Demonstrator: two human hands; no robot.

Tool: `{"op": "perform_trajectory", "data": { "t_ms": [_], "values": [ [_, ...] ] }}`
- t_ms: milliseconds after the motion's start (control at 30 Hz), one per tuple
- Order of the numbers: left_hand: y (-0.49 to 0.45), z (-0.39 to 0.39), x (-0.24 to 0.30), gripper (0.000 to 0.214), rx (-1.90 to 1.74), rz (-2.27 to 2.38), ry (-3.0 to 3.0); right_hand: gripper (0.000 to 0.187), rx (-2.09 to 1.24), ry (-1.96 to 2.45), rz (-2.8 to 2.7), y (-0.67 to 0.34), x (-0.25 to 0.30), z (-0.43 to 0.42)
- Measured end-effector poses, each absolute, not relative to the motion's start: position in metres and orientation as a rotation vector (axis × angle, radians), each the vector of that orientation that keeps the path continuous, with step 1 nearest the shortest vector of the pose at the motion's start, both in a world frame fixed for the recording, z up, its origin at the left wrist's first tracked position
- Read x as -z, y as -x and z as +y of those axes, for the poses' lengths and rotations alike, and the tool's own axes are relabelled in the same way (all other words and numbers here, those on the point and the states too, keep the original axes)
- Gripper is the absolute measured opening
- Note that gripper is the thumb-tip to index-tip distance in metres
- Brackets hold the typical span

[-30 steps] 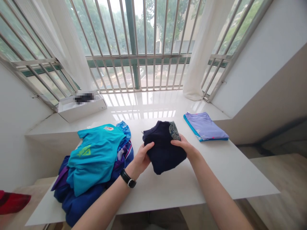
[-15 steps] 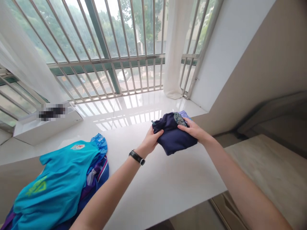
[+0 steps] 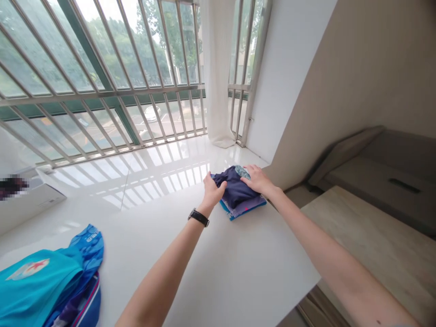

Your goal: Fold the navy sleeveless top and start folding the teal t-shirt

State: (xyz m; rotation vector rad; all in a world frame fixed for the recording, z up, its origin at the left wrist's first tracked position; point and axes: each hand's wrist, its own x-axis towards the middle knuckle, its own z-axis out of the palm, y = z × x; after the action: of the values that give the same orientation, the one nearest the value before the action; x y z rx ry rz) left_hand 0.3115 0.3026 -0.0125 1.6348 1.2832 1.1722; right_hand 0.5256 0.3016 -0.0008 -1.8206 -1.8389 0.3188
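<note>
A folded navy garment point(image 3: 235, 190) with a patterned patch lies on top of a folded lavender and blue garment point(image 3: 245, 208) near the right end of the white table point(image 3: 211, 268). My left hand point(image 3: 213, 190), with a black watch on the wrist, grips the navy garment's left edge. On its right side rests my right hand point(image 3: 257, 179), fingers curled over the cloth.
A heap of unfolded turquoise and blue clothes point(image 3: 51, 284) lies at the table's near left corner. A white box point(image 3: 30, 200) sits at the far left by the barred window. A white curtain point(image 3: 218, 72) hangs behind. Right of the table are a wooden surface point(image 3: 371, 240) and a grey ledge.
Both hands carried the navy garment to the right and set it down on the folded lavender garment. The view swung right, so the clothes heap slid to the left edge.
</note>
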Motion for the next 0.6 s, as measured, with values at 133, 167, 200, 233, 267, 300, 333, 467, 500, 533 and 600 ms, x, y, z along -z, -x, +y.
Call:
{"op": "perform_trajectory", "data": {
  "t_ms": [133,167,200,233,267,300,333,467,500,533,600],
  "values": [
    [-0.337,0.295,0.0,0.052,-0.91,1.452,-2.321,0.047,-0.238,1.721,-2.025,-0.515,0.007,0.313],
    [-0.344,0.291,0.002,0.052,-0.784,1.454,-2.43,0.049,-0.244,1.716,-2.059,-0.513,0.013,0.315],
    [-0.35,0.286,0.006,0.054,-0.674,1.471,-2.498,0.052,-0.254,1.722,-2.084,-0.512,0.02,0.317],
    [-0.354,0.281,0.011,0.055,-0.595,1.494,-2.529,0.055,-0.266,1.737,-2.102,-0.512,0.028,0.317],
    [-0.356,0.277,0.018,0.057,-0.556,1.517,-2.532,0.059,-0.278,1.755,-2.115,-0.513,0.037,0.317],
    [-0.357,0.273,0.024,0.058,-0.55,1.528,-2.519,0.062,-0.287,1.771,-2.123,-0.515,0.044,0.317],
    [-0.356,0.271,0.03,0.059,-0.57,1.529,-2.499,0.064,-0.294,1.784,-2.13,-0.517,0.05,0.317],
    [-0.35,0.269,0.039,0.065,-0.764,1.479,-2.385,0.066,-0.31,1.796,-2.144,-0.524,0.063,0.32],
    [-0.349,0.27,0.039,0.066,-0.803,1.467,-2.34,0.066,-0.311,1.796,-2.144,-0.525,0.063,0.321],
    [-0.349,0.27,0.039,0.067,-0.831,1.456,-2.294,0.065,-0.311,1.796,-2.142,-0.526,0.064,0.322],
    [-0.35,0.27,0.038,0.069,-0.85,1.438,-2.218,0.065,-0.309,1.804,-2.134,-0.526,0.065,0.324]
  ]
}}
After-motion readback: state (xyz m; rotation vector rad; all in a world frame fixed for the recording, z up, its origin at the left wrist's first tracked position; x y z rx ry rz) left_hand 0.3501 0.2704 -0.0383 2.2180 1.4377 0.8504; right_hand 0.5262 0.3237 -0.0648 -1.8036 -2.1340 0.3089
